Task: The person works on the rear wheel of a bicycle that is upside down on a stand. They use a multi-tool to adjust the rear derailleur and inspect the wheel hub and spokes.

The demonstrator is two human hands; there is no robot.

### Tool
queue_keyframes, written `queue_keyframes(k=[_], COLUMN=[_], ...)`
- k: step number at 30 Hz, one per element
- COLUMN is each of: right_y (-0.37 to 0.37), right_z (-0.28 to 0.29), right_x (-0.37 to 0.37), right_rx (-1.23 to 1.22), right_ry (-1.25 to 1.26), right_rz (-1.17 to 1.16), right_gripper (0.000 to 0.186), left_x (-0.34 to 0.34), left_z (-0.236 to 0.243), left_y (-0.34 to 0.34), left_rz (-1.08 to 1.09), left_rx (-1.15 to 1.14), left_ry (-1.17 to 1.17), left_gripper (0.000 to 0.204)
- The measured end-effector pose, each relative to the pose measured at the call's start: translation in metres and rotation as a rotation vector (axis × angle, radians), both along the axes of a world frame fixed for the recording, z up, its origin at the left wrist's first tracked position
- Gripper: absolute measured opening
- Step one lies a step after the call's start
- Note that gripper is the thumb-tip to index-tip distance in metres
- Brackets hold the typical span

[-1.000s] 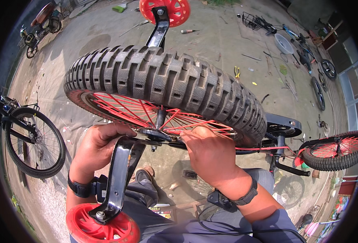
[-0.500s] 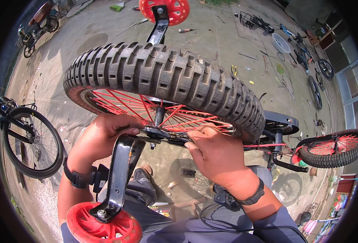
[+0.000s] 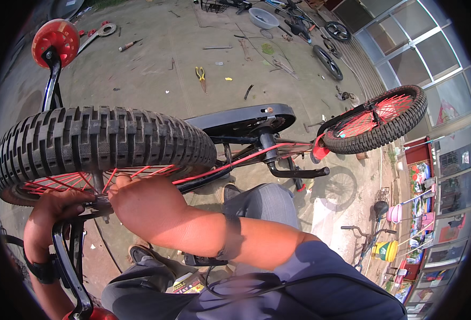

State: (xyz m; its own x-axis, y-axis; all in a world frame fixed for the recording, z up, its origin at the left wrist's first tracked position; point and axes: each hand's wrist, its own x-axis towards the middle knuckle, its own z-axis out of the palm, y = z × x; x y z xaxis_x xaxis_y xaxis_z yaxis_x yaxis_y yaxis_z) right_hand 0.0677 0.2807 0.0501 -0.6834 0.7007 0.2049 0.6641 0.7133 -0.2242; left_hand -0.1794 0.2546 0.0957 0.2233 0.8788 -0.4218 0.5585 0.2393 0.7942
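A small bicycle lies upended before me, its knobby-tyred wheel (image 3: 107,136) with red spokes close to my hands. My left hand (image 3: 54,210) is closed at the wheel's axle, beside the upper end of a black training wheel bracket (image 3: 67,256). At the same axle, my right hand (image 3: 147,205) has its fingers curled in; the back of the hand hides what they grip. A red training wheel (image 3: 94,313) sits at the bracket's lower end, cut by the frame's edge. Another red training wheel (image 3: 57,42) stands beyond the tyre on its own black arm.
The black chain guard (image 3: 246,114), crank arm (image 3: 299,173) and second wheel (image 3: 374,120) extend to the right. On the ground beyond lie yellow-handled pliers (image 3: 200,79), a screwdriver (image 3: 130,45) and a metal rod (image 3: 217,47). A pale basin (image 3: 263,18) stands farther off.
My view has swung to the right, so the bicycle and hands appear farther left. My right hand has come closer to my left at the axle. The windowed wall shows more.
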Motion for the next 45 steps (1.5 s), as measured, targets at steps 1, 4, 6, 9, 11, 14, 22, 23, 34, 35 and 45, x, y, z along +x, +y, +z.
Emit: queue_keyframes(k=[1,4,6,9,11,14,22,23,34,35,45], right_y=[0.002,0.003,0.004,0.005,0.006,0.004,0.008,0.009,0.015,0.014,0.018], right_z=[0.000,0.007,0.007,0.004,0.009,0.018,0.015,0.016,0.017,0.022,0.023], right_x=[0.000,-0.002,-0.004,-0.004,0.002,-0.005,0.004,0.005,0.014,0.013,0.020], right_rx=[-0.009,-0.053,-0.046,-0.021,-0.061,-0.073,-0.040,-0.035,-0.134,-0.144,0.041], right_ry=[-0.010,-0.066,-0.061,-0.054,-0.107,-0.057,-0.090,-0.075,0.067,0.051,0.174], right_rz=[0.016,0.033,0.040,0.064,0.007,0.083,0.053,0.068,0.120,0.119,0.163], right_gripper=[0.010,0.011,0.011,0.013,0.015,0.013,0.010,0.010,0.016,0.015,0.016], left_x=[0.001,0.004,-0.001,-0.016,-0.010,-0.021,-0.010,-0.015,-0.024,-0.026,-0.018], left_z=[0.006,0.020,0.020,0.000,0.007,0.020,0.022,0.018,-0.005,-0.008,-0.004], left_y=[0.003,0.005,0.001,-0.001,0.006,-0.015,-0.002,0.000,-0.001,-0.002,-0.019], left_rz=[0.000,0.058,0.102,-0.061,-0.242,-0.241,-0.222,-0.318,-0.345,-0.342,-0.163], left_rx=[-0.065,-0.200,-0.191,-0.016,0.058,0.135,0.039,0.134,0.238,0.250,0.288], left_ry=[0.018,0.027,-0.018,-0.056,0.081,0.041,0.010,0.120,0.043,0.046,0.030], left_gripper=[0.031,0.035,0.038,0.042,0.048,0.054,0.063,0.060,0.050,0.050,0.043])
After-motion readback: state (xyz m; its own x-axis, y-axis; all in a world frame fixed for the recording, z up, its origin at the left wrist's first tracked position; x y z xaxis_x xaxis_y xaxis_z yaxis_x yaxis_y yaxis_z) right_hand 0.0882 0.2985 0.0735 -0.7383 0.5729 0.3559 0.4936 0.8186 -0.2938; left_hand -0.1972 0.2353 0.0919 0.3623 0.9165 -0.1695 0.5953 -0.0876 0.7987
